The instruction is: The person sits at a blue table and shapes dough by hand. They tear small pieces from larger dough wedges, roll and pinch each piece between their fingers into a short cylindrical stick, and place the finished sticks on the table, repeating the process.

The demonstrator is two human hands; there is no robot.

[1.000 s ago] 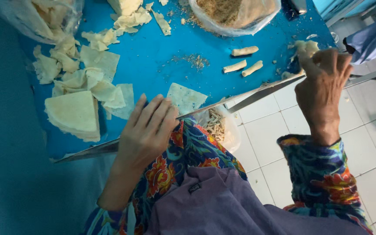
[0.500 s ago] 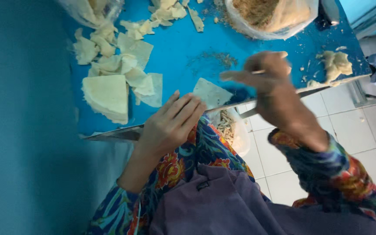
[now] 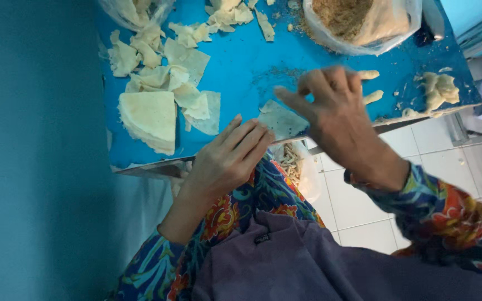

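Blue desk point(image 3: 241, 61), near edge: left hand point(image 3: 227, 159) lies flat, fingers extended, touching a thin triangular pastry sheet point(image 3: 280, 119). Right hand point(image 3: 336, 114) hovers above it, fingers loosely curled, empty. Left: stacked wrappers point(image 3: 149, 120), torn scraps. Far edge: plastic bag of crumbly filling point(image 3: 358, 22).

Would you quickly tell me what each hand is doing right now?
Left hand: open, flat at the table edge, empty.
Right hand: fingers pinched above the wrapper sheet; contents unclear.
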